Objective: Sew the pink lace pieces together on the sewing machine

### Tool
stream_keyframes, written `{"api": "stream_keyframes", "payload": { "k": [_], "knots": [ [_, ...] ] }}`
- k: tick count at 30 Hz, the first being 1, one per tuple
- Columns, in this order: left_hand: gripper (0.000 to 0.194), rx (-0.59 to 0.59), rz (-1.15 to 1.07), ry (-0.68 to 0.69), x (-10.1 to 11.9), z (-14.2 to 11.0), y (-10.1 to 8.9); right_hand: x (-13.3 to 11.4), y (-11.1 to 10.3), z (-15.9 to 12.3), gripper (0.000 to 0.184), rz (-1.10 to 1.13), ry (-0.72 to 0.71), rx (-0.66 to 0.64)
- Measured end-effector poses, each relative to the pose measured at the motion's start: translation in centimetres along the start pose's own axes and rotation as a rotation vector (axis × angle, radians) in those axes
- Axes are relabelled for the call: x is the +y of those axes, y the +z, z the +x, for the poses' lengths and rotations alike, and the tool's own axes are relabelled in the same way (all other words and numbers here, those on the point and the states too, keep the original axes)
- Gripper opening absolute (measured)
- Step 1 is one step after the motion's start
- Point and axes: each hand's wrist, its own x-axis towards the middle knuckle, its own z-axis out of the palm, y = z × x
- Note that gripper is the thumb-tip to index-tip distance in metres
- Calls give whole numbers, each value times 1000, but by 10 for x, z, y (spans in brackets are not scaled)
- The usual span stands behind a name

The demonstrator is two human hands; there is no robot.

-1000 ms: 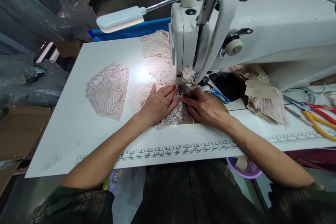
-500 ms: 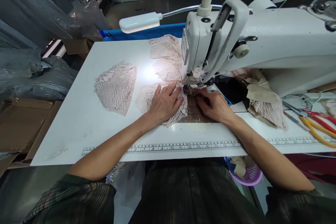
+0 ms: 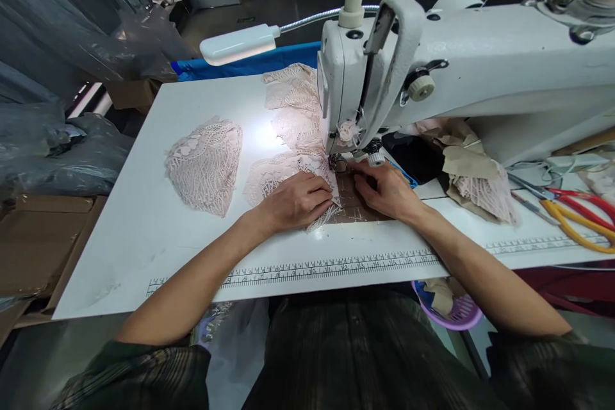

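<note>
Pale pink lace fabric [image 3: 269, 173] lies on the white table, its right edge running under the presser foot of the sewing machine [image 3: 336, 90]. My left hand [image 3: 302, 198] is closed on the near right edge of this lace, fingers bunched together. Just right of the presser foot, my right hand [image 3: 382, 189] rests on the brown machine plate [image 3: 348, 211], thumb and forefinger bent close together by the needle area. What those fingers hold, if anything, is too small to make out. More pink lace [image 3: 295, 122] lies behind, against the machine head.
A separate lace piece [image 3: 206, 166] lies to the left. A lamp [image 3: 240, 43] shines over the table. At the right are scissors with yellow and red handles [image 3: 571, 224] and beige and lace scraps [image 3: 475, 173]. A ruler strip [image 3: 312, 267] runs along the front edge; a purple basket [image 3: 464, 314] sits below.
My left hand was spread flat on the lace; now its fingers have drawn together on the near edge. The right hand stays by the presser foot. The whole view has shifted slightly.
</note>
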Motion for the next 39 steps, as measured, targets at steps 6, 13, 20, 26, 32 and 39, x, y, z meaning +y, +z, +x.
{"api": "stream_keyframes", "payload": {
  "k": [6,13,20,26,32,39],
  "knots": [
    [16,126,-41,-112,2,2,-3,3,1,-1,28,27,-52,36],
    [12,147,-15,-99,3,2,-3,6,3,-7,38,-112,-160,-85],
    [15,11,20,-44,6,0,-3,10,5,-6,42,-197,-233,-223],
    [16,-55,105,-10,8,-1,-2,4,2,-6,40,-160,-209,-193],
    [15,75,-2,-91,9,1,-5,3,-4,0,33,129,-30,-44],
    [12,181,-141,-180,9,3,-10,2,-6,2,26,159,-1,43]
  ]
}}
